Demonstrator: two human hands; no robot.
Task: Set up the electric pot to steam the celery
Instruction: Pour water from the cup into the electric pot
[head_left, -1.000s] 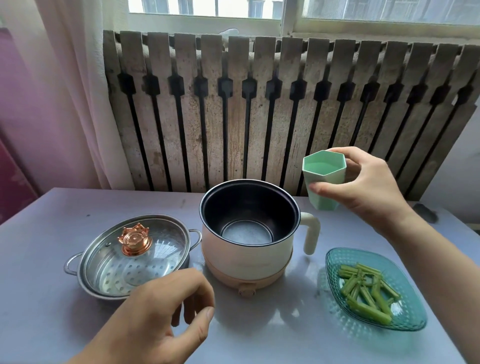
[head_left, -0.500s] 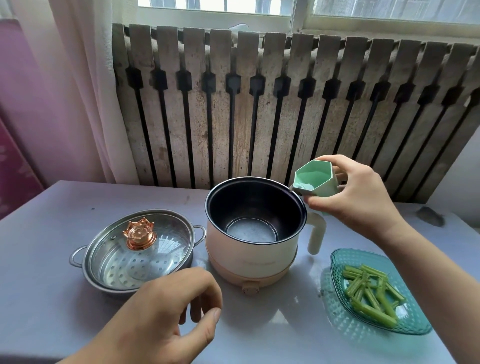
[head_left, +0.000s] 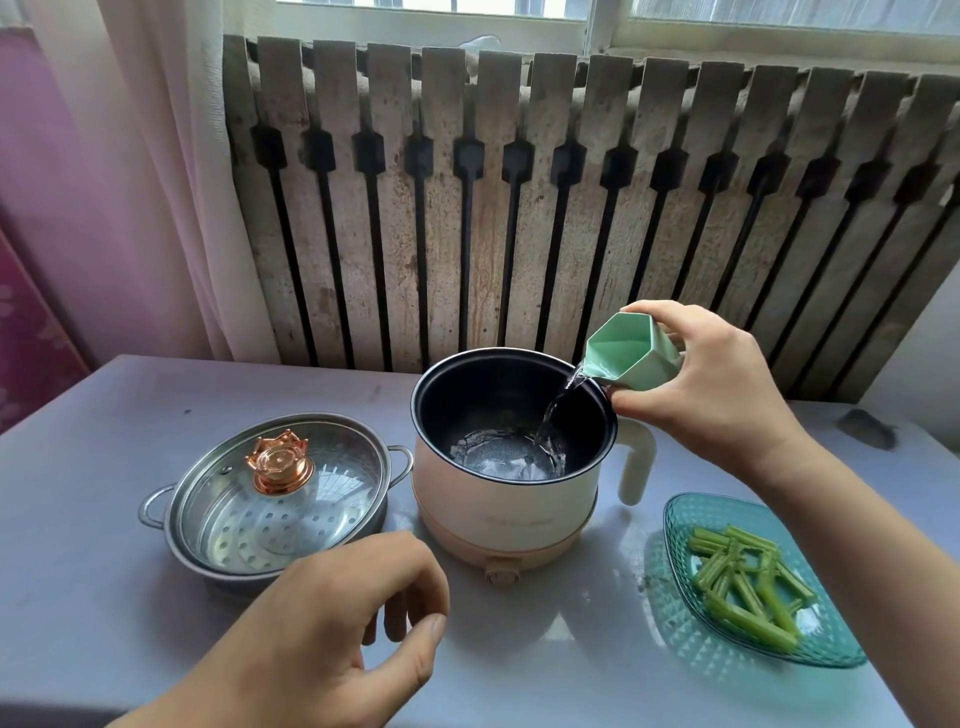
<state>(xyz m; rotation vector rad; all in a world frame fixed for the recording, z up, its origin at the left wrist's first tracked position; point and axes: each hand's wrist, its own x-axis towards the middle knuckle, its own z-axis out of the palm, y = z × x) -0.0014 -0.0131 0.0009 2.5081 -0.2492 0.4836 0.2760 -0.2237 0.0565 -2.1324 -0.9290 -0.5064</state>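
A cream electric pot (head_left: 498, 499) with a dark inside stands in the middle of the table, its handle to the right. My right hand (head_left: 711, 395) grips a green hexagonal cup (head_left: 631, 358), tilted over the pot's right rim. A stream of water (head_left: 558, 410) runs from the cup into the pot and pools at the bottom. To the left sits a steel steamer basket (head_left: 223, 535) under a glass lid with a copper knob (head_left: 280, 462). Cut celery sticks (head_left: 748, 582) lie on a teal glass plate (head_left: 696, 639) at the right. My left hand (head_left: 332, 634) hovers loosely curled in front of the steamer, holding nothing.
The grey table (head_left: 93, 467) ends at a worn slatted radiator cover (head_left: 519, 208) under a window. A pale curtain (head_left: 156, 182) hangs at the back left. A dark stain (head_left: 865, 428) marks the table's far right.
My right hand carried the cup leftwards to the pot's rim and tipped it further. Water now pours into the pot. My left hand has stayed put.
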